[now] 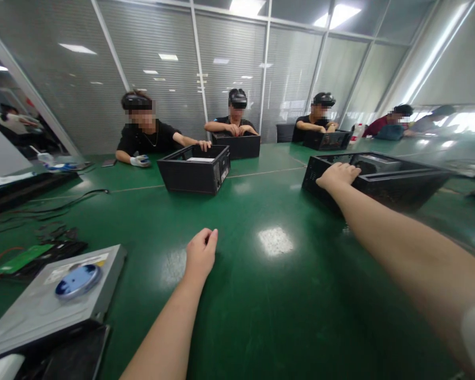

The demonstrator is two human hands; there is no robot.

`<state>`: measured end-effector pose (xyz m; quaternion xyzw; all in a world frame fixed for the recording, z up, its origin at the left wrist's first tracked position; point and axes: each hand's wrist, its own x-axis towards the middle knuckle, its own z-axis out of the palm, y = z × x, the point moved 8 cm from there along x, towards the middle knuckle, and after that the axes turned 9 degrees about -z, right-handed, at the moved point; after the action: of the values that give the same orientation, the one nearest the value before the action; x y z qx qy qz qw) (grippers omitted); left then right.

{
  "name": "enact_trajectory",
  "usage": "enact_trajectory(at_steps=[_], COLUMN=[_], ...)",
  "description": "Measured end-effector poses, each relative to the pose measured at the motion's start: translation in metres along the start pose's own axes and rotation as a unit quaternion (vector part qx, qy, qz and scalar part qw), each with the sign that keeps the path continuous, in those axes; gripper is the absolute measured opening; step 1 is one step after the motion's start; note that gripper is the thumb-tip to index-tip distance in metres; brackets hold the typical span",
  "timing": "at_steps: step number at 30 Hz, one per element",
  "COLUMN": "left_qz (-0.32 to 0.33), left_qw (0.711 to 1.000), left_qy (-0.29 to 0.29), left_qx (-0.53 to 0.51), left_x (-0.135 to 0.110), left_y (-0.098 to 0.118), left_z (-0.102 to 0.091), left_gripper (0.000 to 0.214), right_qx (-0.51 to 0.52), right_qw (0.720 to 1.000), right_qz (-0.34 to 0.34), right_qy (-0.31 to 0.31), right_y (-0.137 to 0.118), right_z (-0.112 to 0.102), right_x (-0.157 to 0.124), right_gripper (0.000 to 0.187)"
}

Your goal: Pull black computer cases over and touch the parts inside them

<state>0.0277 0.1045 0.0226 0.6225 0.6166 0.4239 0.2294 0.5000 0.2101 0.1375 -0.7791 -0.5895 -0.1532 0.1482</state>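
My right hand (pixel 339 175) reaches far forward, its fingers hooked over the near left rim of a black computer case (pixel 404 184). The case lies on its side with its open face up, and a grey metal box shows inside. My fingertips are partly hidden behind the rim. Above the middle of the green table (pixel 241 295), my left hand (pixel 201 253) is curled into a loose fist, thumb against the fingers. Nothing shows in it. To its left lies a silver optical drive (pixel 59 301) with a round bluish disc-shaped thing (pixel 78 281) on top.
Across the table, several people work at black computer cases; a nearer case (pixel 193 171) has one person's hand on its rim. On the left lie a green circuit board (pixel 24 258), loose cables (pixel 71 200) and a black panel (pixel 31 190). A bottle (pixel 356 133) stands far right.
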Motion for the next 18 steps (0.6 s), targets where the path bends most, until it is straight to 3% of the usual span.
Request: enact_trajectory(at_steps=[3, 6, 9, 11, 13, 15, 18], left_qz=[-0.001, -0.011, -0.038, -0.063, -0.094, -0.129, -0.168], left_qw=[1.000, 0.999, 0.994, 0.984, 0.967, 0.946, 0.926], left_qy=[0.004, 0.018, 0.051, 0.094, 0.146, 0.183, 0.189], left_qx=[-0.019, -0.043, -0.092, -0.138, -0.187, -0.235, -0.279], left_x=[0.002, 0.005, 0.009, 0.010, 0.010, 0.009, 0.009], left_y=[0.001, 0.000, -0.010, -0.021, -0.037, -0.052, -0.064], left_z=[0.002, -0.001, -0.014, -0.029, -0.045, -0.056, -0.059], left_gripper=[0.038, 0.037, 0.037, 0.036, 0.034, 0.032, 0.030], right_qx=[-0.033, -0.060, -0.044, 0.001, 0.065, 0.135, 0.217], right_qw=[0.998, 0.997, 0.996, 0.987, 0.969, 0.950, 0.943], right_qz=[0.048, 0.040, -0.058, -0.148, -0.230, -0.281, -0.250], right_qy=[0.008, 0.033, 0.056, 0.067, 0.059, 0.032, 0.045], right_y=[-0.014, -0.046, -0.079, -0.083, -0.068, -0.035, 0.030], right_z=[-0.004, -0.022, -0.055, -0.080, -0.100, -0.108, -0.105], right_x=[-0.017, -0.064, -0.131, -0.176, -0.211, -0.228, -0.223], right_gripper=[0.077, 0.086, 0.072, 0.071, 0.065, 0.052, 0.046])
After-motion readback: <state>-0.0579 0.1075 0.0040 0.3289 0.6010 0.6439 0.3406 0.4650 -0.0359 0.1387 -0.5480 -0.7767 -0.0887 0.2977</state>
